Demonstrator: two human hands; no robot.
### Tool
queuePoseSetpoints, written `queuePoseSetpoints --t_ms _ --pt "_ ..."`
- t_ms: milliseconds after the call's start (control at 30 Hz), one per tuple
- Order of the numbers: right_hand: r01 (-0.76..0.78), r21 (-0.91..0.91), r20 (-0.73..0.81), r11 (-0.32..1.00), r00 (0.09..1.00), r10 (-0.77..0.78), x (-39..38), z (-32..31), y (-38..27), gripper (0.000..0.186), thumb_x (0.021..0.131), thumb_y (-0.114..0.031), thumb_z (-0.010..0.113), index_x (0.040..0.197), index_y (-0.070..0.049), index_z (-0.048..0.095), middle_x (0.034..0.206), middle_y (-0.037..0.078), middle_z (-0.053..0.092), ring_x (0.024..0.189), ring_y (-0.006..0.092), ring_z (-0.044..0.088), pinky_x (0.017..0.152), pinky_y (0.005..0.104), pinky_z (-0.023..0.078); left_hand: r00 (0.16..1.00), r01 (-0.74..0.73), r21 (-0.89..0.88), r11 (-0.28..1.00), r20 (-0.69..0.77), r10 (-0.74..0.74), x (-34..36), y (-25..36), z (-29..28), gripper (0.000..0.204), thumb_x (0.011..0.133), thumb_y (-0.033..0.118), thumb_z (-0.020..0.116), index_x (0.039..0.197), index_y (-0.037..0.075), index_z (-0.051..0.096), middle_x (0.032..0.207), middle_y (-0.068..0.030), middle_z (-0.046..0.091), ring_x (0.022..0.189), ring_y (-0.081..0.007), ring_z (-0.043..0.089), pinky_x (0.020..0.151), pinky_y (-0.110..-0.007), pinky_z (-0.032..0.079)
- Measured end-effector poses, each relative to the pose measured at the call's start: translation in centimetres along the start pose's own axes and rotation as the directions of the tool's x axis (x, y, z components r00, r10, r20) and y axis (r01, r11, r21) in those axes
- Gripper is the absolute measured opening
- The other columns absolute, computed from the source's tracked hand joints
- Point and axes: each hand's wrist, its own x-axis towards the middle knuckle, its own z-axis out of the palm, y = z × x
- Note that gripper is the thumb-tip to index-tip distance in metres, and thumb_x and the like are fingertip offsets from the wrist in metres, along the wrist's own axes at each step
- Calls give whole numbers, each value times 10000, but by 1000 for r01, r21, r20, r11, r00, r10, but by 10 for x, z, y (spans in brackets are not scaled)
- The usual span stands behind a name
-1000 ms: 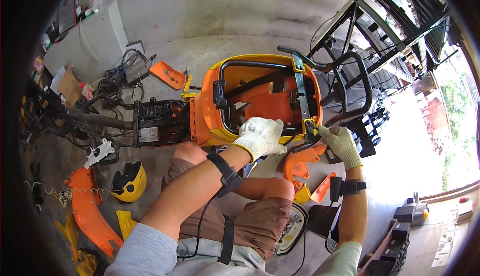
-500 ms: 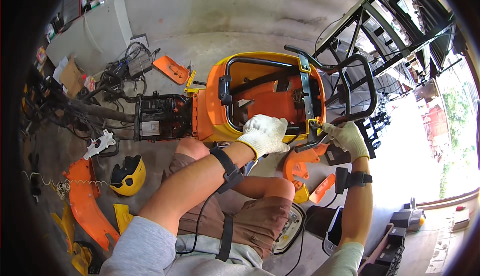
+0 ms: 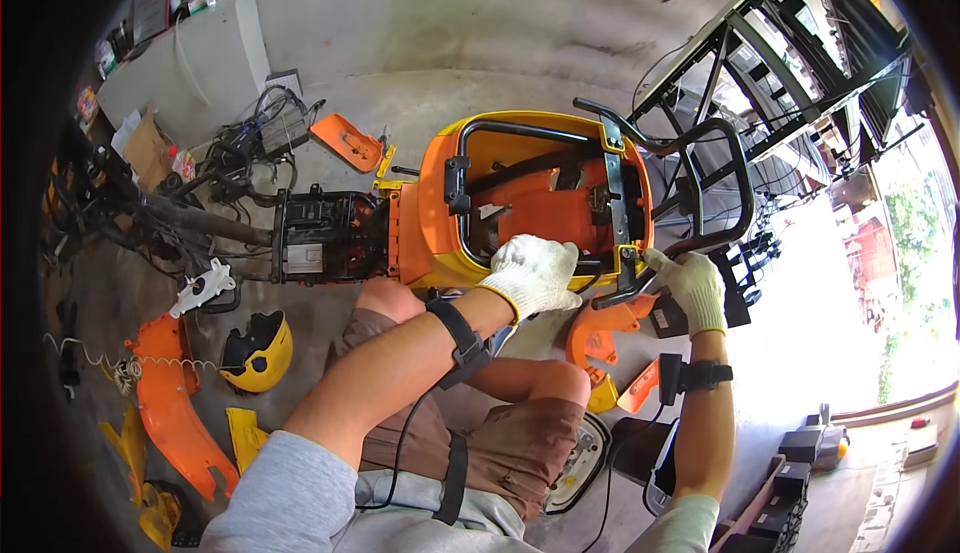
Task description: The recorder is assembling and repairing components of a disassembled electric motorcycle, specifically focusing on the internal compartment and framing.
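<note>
An orange and yellow scooter body (image 3: 430, 213), open at the top, lies before me with a black tube frame (image 3: 525, 130) around its opening. My left hand (image 3: 535, 271), in a white knit glove, rests at the near rim with its fingers curled; what they close on is hidden. At the near right corner, my gloved right hand (image 3: 690, 283) has its fingertips pinched by a black bracket (image 3: 627, 271). Any small part between them cannot be made out. A black looped rear rack (image 3: 740, 178) sticks out just beyond that hand.
Orange panels (image 3: 165, 393), a yellow and black shell (image 3: 262, 353) and a white bracket (image 3: 203, 288) lie on the floor at left. Tangled cables (image 3: 240, 153) spread beside a grey cabinet (image 3: 190, 63). A black metal rack (image 3: 750, 53) stands far right. Orange pieces (image 3: 600, 333) lie near my knee.
The whole view has shifted slightly, with the scooter body a little lower in it. Both hands stay at the same places on the body; my right forearm has swung slightly left.
</note>
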Motion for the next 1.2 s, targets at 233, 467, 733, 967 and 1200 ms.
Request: queuePoseSetpoints --t_ms 233,467,733,967,1200 --pt "130 64 -156 989 981 -119 -19 14 4 654 948 -683 691 895 -40 796 807 168 748 810 360 744 758 470 554 1000 2 11 1000 -5 -2 -2 1 1 640 879 542 792 1283 58 682 1142 -164 789 1053 -381 777 886 -515 629" --pt "219 158 -393 963 908 -143 -20 40 5 603 946 -577 692 832 13 743 837 197 718 829 426 689 791 514 530 998 57 -15 998 33 -56 0 3 -4 657 840 556 826 1269 70 718 1157 -169 794 1067 -376 781 894 -513 633" --pt "100 147 -378 984 925 -38 -16 45 1 513 987 -451 517 922 -10 770 905 265 735 908 474 719 855 558 550 993 102 8 995 60 -102 3 5 -3 605 831 519 835 1237 75 768 1195 -163 796 1094 -358 780 924 -493 634" --pt "57 133 -387 989 922 -1 -6 52 5 503 956 -439 533 886 -9 783 908 275 737 889 479 725 840 564 552 998 52 -7 999 19 -52 -3 3 -7 591 832 524 822 1207 70 794 1152 -169 808 1072 -361 787 912 -487 638" --pt "380 -522 -585 764 493 -645 1 74 38 152 982 -187 591 921 -106 705 868 167 682 842 384 685 741 534 516 996 2 -115 993 -88 -13 11 -4 21 568 730 535 887 1119 126 828 1012 -146 823 914 -330 814 775 -472 647"
